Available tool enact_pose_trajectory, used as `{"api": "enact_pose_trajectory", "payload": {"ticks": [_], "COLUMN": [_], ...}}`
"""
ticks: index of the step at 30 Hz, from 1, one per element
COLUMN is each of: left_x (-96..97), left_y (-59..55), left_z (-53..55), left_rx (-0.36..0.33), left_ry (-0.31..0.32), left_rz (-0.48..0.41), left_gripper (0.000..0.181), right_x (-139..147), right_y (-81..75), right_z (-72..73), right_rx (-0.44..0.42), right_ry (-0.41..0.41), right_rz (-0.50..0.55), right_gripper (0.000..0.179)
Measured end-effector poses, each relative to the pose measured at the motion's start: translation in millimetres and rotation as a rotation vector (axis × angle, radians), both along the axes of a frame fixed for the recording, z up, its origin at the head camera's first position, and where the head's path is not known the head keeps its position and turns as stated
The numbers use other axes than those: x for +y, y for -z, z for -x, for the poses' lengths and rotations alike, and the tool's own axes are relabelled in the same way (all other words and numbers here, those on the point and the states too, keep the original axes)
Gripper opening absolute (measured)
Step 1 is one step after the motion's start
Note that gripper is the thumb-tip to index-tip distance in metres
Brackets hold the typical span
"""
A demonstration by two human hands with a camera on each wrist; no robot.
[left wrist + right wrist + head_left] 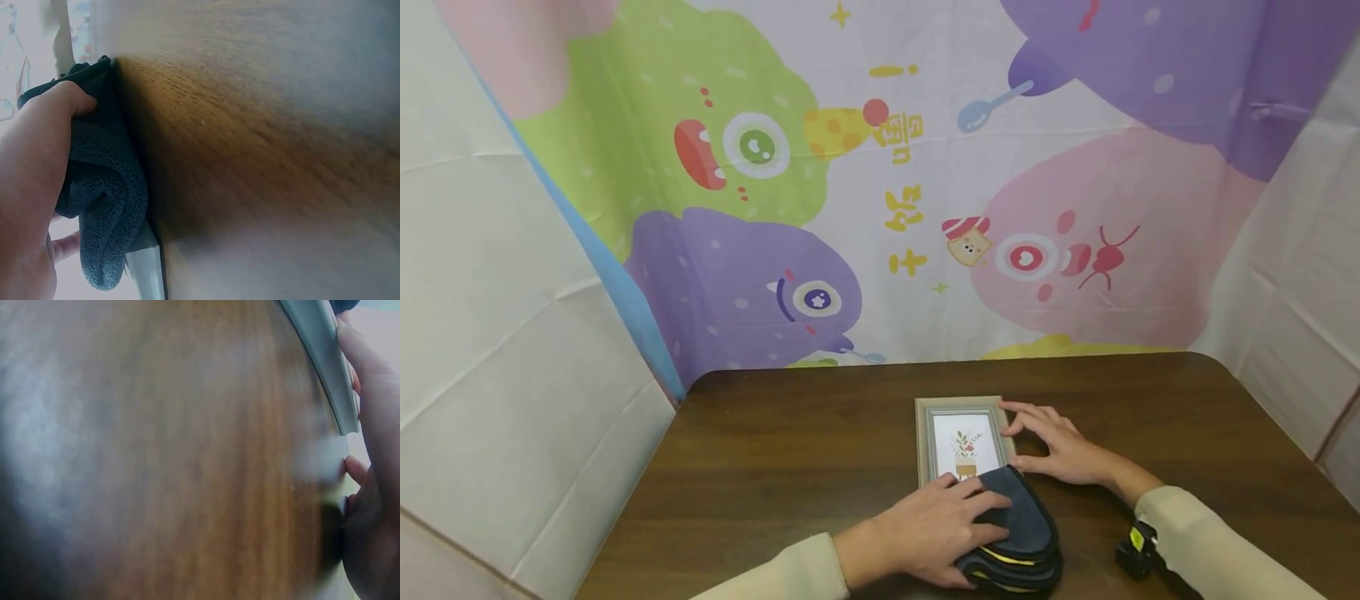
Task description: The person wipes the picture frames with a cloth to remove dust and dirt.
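Note:
A picture frame point(922, 442) with a pale moulded border lies on the table, its print showing a potted plant. Over its lower part is a thick, folded dark blue-grey cloth point(1026, 521) with yellow showing between the layers. My left hand point(936, 529) grips this cloth from the left, fingers across its top. In the left wrist view the thumb presses on the fuzzy cloth point(115, 212). At the frame's right side, my right hand point(1063, 450) touches the edge with spread fingers and thumb. The right wrist view shows the thumb along the frame's side point(322, 356).
The brown wood-grain table point(790, 442) extends around the hands. A printed cartoon curtain point(910, 317) hangs behind it, with pale panels point(512, 333) at both sides. A small black device point(1135, 554) is on the right wrist.

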State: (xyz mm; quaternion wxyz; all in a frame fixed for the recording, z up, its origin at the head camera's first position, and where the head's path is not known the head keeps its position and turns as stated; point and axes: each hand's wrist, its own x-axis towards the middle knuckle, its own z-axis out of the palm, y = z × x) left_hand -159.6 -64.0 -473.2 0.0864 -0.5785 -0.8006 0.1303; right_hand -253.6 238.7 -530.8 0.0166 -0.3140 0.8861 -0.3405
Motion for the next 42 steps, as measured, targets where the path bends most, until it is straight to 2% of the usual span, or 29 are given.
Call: {"api": "enact_pose_trajectory", "payload": {"ticks": [6,16,32,36,42], "left_x": [-5.9,-22.9,-50.5,-53.3,-52.4], "left_y": [-0.5,-1.4,2.4,2.5,2.5], "left_z": [1.3,2.7,0.3,0.4,0.3], "left_rx": [-0.03,0.006,0.006,-0.004,0.021], "left_ry": [-0.014,0.008,0.007,0.007,0.01], "left_rz": [-0.007,-0.047,-0.107,-0.11,-0.108], "left_gripper": [0.07,0.065,0.061,0.061,0.06], "right_x": [-1,0,-2,-2,-2], "right_y": [-1.2,-1.0,-2.0,-3.2,-5.5], "right_z": [0.2,-0.8,-3.6,-4.0,-3.7], "right_rx": [0.003,0.014,0.019,0.02,0.022], "right_ry": [0.0,-0.011,-0.019,-0.014,-0.013], "right_rz": [0.004,0.014,0.024,0.024,0.022], "right_gripper": [0.026,0.028,0.028,0.028,0.026]}}
